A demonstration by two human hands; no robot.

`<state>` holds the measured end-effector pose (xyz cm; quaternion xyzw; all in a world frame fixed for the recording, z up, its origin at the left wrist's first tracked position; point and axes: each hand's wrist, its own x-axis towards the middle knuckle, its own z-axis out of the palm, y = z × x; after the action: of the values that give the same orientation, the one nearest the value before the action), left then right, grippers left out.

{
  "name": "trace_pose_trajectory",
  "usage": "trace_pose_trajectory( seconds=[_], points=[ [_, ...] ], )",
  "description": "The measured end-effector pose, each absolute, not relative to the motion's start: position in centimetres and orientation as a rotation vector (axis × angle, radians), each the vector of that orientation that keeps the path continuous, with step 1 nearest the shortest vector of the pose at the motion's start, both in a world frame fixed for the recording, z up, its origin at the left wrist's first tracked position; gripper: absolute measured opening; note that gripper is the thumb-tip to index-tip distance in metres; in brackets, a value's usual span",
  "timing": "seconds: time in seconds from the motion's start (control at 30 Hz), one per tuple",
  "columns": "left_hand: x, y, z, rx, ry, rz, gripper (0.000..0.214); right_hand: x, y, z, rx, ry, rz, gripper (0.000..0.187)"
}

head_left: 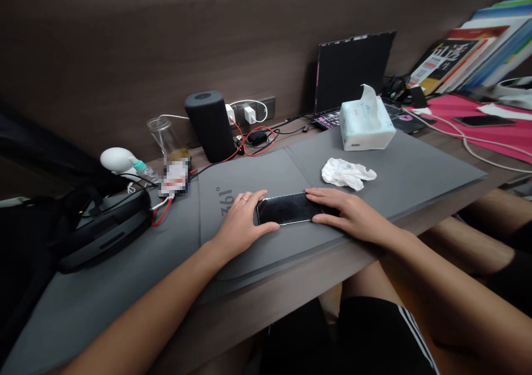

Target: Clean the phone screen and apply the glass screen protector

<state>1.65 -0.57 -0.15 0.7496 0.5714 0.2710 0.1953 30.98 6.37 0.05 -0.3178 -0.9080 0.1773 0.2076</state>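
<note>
A black phone (286, 209) lies flat, screen up, on the grey desk mat (415, 170) near the front edge. My left hand (241, 222) rests at its left end, fingers and thumb bracketing that end, a ring on one finger. My right hand (349, 211) lies at the phone's right end, fingers stretched flat over its edge. Both hands touch the phone, which stays on the mat. A crumpled white tissue (348, 173) lies just behind the phone.
A tissue pack (366, 121) and a laptop (353, 70) stand behind. A black cylinder speaker (210, 124), a glass (164, 134), chargers and red cables (255, 137) line the wall. A black bag (95, 228) sits left; books (469, 54) and a second phone (484, 121) right.
</note>
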Motion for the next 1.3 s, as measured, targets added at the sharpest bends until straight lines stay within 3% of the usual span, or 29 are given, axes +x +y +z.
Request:
trace_pose_trajectory(
  seconds=[0.37, 0.63, 0.97, 1.17, 1.3],
  points=[
    [1.7, -0.6, -0.1, 2.124, 1.602, 0.725, 0.055, 31.1, 6.0, 0.0, -0.885, -2.562, 0.430, 0.051],
    [1.7, -0.5, -0.2, 2.110, 1.601, 0.731, 0.056, 33.0, 9.2, 1.5, -1.168, -2.339, -0.011, 0.046],
    [1.7, -0.5, 0.0, 2.103, 1.605, 0.702, 0.057, 33.7, 10.3, -0.1, -1.313, -2.423, 0.060, 0.040],
    [1.7, -0.5, -0.1, 2.116, 1.604, 0.703, 0.059, 30.1, 5.1, 1.0, -1.010, -2.422, 0.361, 0.037],
    [1.8, -0.5, -0.2, 2.122, 1.619, 0.722, 0.061, 26.9, 2.6, 0.3, -0.805, -2.592, 0.276, 0.038]
  ],
)
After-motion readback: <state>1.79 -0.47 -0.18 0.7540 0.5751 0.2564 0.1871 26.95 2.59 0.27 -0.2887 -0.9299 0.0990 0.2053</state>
